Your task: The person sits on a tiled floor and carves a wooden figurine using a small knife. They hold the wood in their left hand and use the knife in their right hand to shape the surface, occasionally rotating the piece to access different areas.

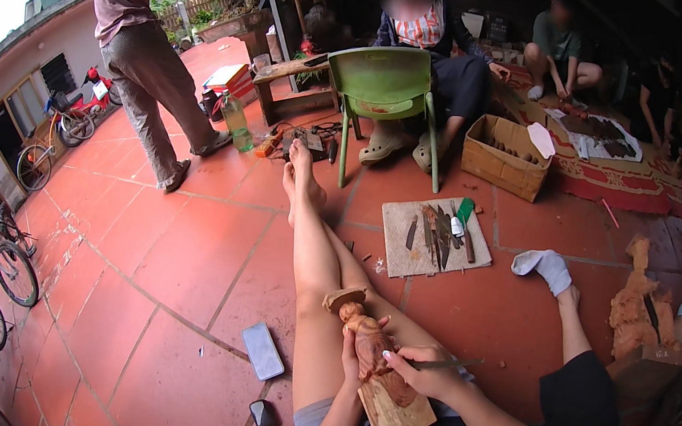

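Observation:
A carved wooden figure (371, 354) with a wide round hat lies tilted across my lap, its lower end a plain pale block. My left hand (351, 359) is wrapped round the figure's left side, fingers closed on it. My right hand (425, 372) rests against the figure's other side, closed on a thin carving tool (460, 362) whose slim shaft sticks out to the right. The tool's working tip is hidden by my fingers. Beyond my legs, a pale mat (432, 260) holds several carving blades (436, 236) and a green-topped item (465, 210).
A phone (263, 352) and a small black case (264, 414) lie on the red tiles to my left. Ahead stand a green chair (385, 85) and a cardboard box (506, 158). Another wooden carving (643, 304) is at right. Several people sit or stand around; bicycles (12, 266) line the left.

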The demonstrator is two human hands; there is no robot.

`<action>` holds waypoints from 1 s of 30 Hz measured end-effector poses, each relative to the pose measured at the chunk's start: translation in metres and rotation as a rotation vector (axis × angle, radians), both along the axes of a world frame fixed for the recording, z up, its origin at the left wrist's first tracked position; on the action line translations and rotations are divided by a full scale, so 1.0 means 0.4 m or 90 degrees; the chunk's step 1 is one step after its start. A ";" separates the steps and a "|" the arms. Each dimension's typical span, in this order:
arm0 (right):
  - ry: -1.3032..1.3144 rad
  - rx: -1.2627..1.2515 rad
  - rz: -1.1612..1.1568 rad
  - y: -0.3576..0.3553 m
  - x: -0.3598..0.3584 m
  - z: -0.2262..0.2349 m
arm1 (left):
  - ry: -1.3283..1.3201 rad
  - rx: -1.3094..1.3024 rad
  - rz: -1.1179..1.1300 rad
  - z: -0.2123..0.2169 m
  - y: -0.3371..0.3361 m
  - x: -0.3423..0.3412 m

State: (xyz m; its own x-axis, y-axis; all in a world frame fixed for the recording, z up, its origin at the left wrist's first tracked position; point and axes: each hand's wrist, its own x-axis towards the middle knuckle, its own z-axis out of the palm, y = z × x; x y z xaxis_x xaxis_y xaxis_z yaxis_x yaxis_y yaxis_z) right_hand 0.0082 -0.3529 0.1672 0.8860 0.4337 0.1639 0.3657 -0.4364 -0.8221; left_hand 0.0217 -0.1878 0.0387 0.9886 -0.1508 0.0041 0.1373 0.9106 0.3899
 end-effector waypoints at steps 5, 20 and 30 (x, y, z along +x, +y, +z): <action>0.000 0.008 -0.003 0.001 -0.002 0.000 | -0.001 0.017 0.013 -0.004 0.001 0.001; 0.008 0.059 0.007 0.001 0.006 -0.060 | 0.005 -0.008 0.009 -0.002 -0.002 0.002; -0.024 0.018 0.013 -0.007 0.000 0.002 | -0.001 -0.017 -0.011 -0.021 0.005 0.004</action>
State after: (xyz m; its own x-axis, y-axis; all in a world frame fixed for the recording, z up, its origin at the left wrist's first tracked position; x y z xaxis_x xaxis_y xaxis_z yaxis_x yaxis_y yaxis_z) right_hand 0.0084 -0.3556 0.1679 0.8697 0.4467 0.2100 0.4058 -0.4047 -0.8194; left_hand 0.0233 -0.1859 0.0305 0.9858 -0.1678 0.0107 0.1524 0.9184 0.3651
